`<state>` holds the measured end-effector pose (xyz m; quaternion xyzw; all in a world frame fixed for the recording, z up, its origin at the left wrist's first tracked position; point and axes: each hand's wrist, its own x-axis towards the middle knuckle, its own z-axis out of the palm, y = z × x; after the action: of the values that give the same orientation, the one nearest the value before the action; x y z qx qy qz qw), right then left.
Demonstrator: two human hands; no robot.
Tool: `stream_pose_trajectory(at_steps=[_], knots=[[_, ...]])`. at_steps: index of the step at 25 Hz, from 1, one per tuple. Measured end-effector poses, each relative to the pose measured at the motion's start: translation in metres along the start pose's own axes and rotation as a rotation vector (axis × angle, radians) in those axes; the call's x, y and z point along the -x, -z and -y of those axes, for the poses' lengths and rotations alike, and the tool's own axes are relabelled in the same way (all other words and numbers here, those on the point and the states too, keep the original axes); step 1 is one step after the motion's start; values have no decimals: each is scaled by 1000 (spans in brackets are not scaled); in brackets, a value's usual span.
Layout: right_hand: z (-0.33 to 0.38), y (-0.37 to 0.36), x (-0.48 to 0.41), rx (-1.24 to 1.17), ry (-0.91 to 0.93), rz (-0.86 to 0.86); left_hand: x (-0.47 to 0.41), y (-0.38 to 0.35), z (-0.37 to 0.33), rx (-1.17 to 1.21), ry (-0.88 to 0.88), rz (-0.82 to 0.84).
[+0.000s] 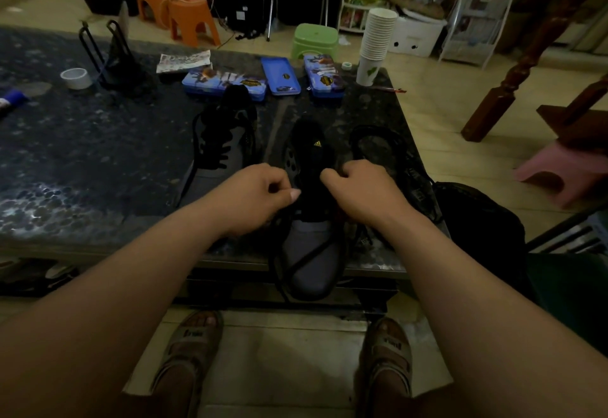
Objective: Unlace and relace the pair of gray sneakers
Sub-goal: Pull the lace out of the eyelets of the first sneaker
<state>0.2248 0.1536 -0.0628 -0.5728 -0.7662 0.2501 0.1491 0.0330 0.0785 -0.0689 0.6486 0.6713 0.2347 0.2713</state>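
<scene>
Two gray sneakers with black laces stand on a dark speckled table (82,161). The left sneaker (220,154) is laced and lies beyond my left hand. The right sneaker (311,253) points its toe at me and overhangs the table's near edge. A black lace (304,258) trails loosely across its toe. My left hand (253,197) pinches the lace at the left side of the eyelets. My right hand (358,187) is curled on the lace at the right side. Its fingertips are hidden in the dark.
Three blue pencil cases (279,77) lie behind the sneakers, with a stack of paper cups (375,46) at the far right corner. A tape roll (76,78) and a black wire stand (112,56) sit far left. A dark bag (477,220) lies at the right edge.
</scene>
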Motion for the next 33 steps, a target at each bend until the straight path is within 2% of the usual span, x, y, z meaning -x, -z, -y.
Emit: stream_pose_trajectory(at_steps=[2,5,8,9,11,14,18,20,22,23,24,25,26,28,29,30,33], knots=[[-1,-1,-2,10,9,-4,1,5,-1,31,5,-7],[-2,5,-2,-35,-16,-61,11,31,6,81,111,-4],[-5,7,-1,-53,-24,-93,24,46,13,-51,195,146],[-5,6,0,-60,-25,-84,24,42,11,-119,172,156],[-5,5,1,-79,-35,-71,18,25,4,-179,88,49],[-4,6,1,-64,-28,-70,3,6,-5,-51,60,-7],[-5,6,1,-40,-13,-70,-11,-1,3,-67,0,5],[-6,7,0,-41,-21,-58,-11,0,1,146,19,-75],[-6,8,-1,-59,-33,-44,-8,5,-5,625,106,-235],[-6,8,-2,-76,-37,-37,-7,7,-7,885,143,-277],[-5,8,-2,-89,-36,-30,-6,8,-9,1046,170,-293],[-5,7,-2,-86,-30,-27,-5,7,-9,1061,187,-306],[-5,7,-1,-66,-19,-28,-5,7,-7,896,184,-314],[-5,7,-1,-20,-5,-33,-6,3,-2,314,157,-261],[-5,7,-1,-5,-2,-34,-5,0,-1,105,127,-208],[-4,7,-1,8,0,-34,-4,-3,0,14,91,-130],[-4,6,-2,25,0,-23,-1,-2,-4,-1,33,65]])
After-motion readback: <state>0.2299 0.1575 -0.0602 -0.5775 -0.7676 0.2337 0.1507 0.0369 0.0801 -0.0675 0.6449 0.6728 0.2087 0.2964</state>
